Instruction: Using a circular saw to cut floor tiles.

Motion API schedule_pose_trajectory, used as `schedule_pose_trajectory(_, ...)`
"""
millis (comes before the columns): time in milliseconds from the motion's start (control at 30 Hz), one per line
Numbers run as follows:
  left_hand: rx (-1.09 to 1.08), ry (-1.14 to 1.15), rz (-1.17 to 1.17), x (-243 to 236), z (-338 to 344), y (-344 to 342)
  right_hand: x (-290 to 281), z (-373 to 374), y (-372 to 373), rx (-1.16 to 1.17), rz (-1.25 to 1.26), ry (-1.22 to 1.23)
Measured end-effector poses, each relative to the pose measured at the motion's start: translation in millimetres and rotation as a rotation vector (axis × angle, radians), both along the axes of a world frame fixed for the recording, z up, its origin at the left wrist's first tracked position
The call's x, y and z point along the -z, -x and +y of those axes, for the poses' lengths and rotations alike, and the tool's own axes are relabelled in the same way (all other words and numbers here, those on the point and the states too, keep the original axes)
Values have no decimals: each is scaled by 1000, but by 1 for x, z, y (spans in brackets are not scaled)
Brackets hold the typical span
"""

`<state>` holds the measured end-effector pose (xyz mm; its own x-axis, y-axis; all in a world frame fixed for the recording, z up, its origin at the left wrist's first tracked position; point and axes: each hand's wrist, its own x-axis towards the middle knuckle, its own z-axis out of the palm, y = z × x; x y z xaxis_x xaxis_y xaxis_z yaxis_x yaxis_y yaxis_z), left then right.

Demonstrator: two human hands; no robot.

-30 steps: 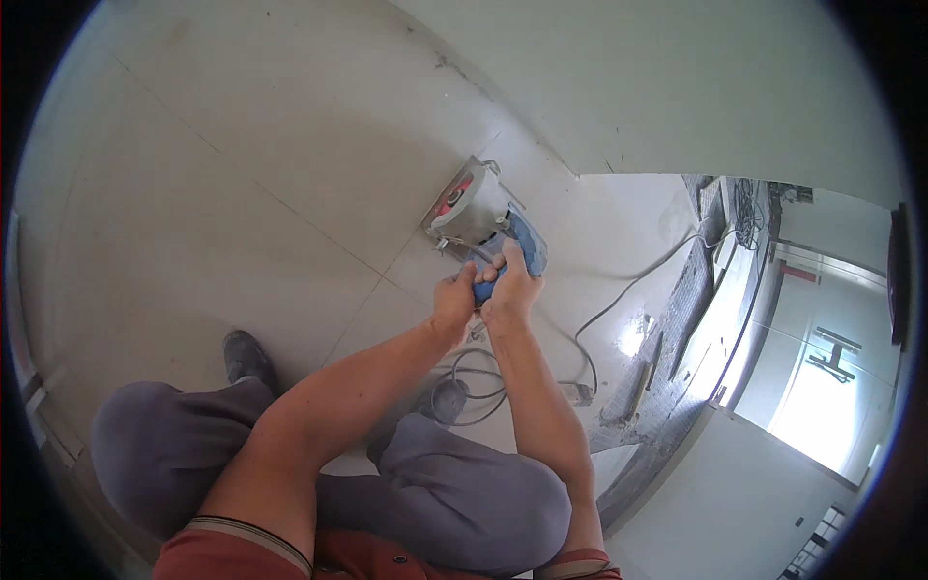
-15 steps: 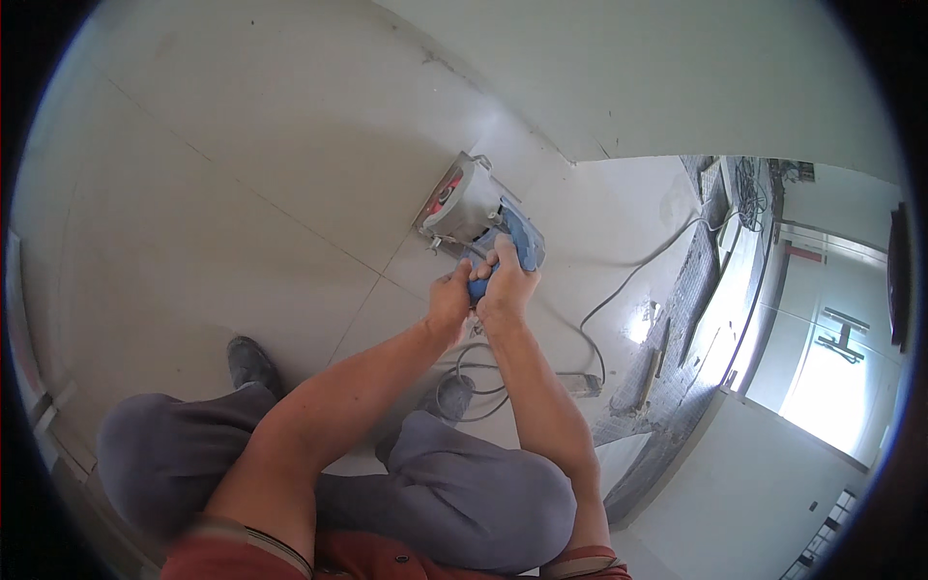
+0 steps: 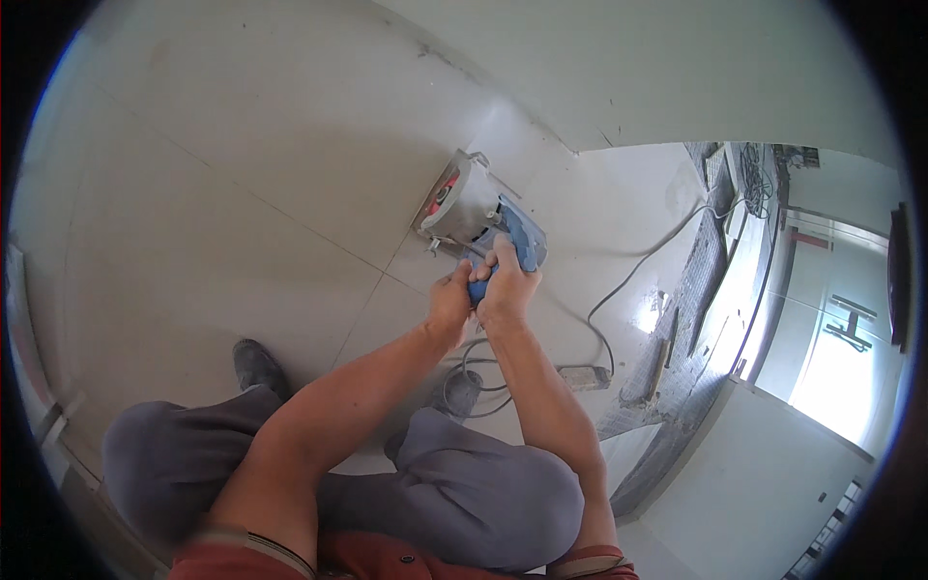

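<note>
Plants a dark shoe [image 3: 259,367] at left on the tiled floor [image 3: 222,251]; holds left hand [image 3: 449,302] and right hand [image 3: 510,292] closed around the blue handle [image 3: 478,291] of a circular saw [image 3: 471,205], set on that floor ahead; has a grey cable [image 3: 589,316] at right.

The tool [image 3: 472,205] looks part dull metal, part matt plastic; the floor [image 3: 261,145] smooth, glossy tile; the trousers [image 3: 488,493] matt cloth.

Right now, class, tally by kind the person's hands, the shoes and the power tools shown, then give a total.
Left hand and right hand: 2
Left shoe and right shoe: 2
Power tool: 1
Total: 5
</note>
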<state>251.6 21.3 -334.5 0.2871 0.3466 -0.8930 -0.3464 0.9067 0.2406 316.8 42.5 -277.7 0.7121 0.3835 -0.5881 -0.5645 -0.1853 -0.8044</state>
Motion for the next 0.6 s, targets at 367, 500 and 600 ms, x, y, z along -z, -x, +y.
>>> schedule_pose_trajectory(367,6,5,24,-5,-1,-3,-2,-3,-4,-44,-6,7)
schedule_pose_trajectory(500,34,-10,15,-4,-3,-2,-5,-3,-3,10,7,11)
schedule_pose_trajectory(600,41,-4,26,-6,-4,-8,-8,-4,-7,14,-10,12)
